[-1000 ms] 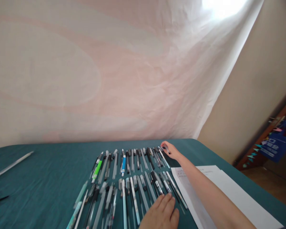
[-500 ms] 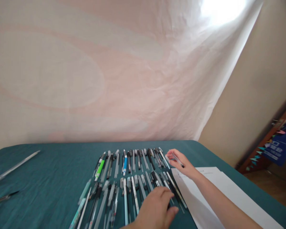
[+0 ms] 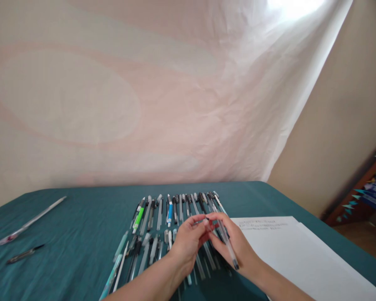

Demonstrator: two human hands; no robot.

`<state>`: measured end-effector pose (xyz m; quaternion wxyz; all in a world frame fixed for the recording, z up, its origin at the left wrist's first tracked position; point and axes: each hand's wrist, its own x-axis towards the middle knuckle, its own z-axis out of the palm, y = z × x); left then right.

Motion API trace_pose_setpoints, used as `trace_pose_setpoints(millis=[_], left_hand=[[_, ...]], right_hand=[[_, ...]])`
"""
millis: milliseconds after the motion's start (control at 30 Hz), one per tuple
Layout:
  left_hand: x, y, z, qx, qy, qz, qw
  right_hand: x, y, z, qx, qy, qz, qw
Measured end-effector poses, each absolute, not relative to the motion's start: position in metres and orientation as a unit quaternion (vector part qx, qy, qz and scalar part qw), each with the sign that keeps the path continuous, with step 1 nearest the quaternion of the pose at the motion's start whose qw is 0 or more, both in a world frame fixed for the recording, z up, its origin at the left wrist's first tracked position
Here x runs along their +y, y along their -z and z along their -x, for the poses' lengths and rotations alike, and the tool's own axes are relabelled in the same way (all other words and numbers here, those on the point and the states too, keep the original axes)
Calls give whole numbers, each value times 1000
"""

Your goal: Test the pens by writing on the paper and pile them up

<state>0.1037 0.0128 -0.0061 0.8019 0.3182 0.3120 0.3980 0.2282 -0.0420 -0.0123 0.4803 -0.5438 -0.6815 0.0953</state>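
Over two rows of several pens on a teal tablecloth, my two hands meet. In my right hand lies a clear pen with a dark end, slanting down to the right, fingers closed round it. The fingertips of my left hand pinch the pen's upper tip, where a small cap or tip shows. Both hands hover above the nearer row, hiding part of it.
A sheet of white paper with a few printed lines lies to the right of the pens. At the far left a long white pen and a dark pen lie apart. A pale cloth backdrop hangs behind the table.
My right hand lifted a pen from the far right end of the back row and brought it toward me. My left hand rose off the near row and met it at the pen's tip.
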Motion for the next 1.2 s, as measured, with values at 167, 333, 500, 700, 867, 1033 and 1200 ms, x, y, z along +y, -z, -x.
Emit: trace_pose_setpoints(millis=[167, 333, 500, 700, 867, 1033, 1200], left_hand=[[25, -2, -100, 312, -443, -262, 799], [27, 1, -99, 308, -456, -243, 799], [23, 4, -101, 317, -442, -250, 801], [21, 1, -101, 311, -436, -255, 805], [18, 2, -102, 304, -430, -261, 809], [12, 1, -103, 297, -422, -268, 814], [7, -1, -103, 301, -417, -315, 798]], right_hand=[[-53, 22, -239, -744, 8, 504, 439], [-54, 37, -242, -817, 110, 418, 382], [-49, 37, -239, -813, 132, 394, 408], [-47, 37, -240, -807, 157, 409, 396], [-46, 35, -241, -803, 167, 417, 392], [-45, 33, -242, -798, 204, 418, 382], [-46, 31, -243, -802, 239, 422, 349]])
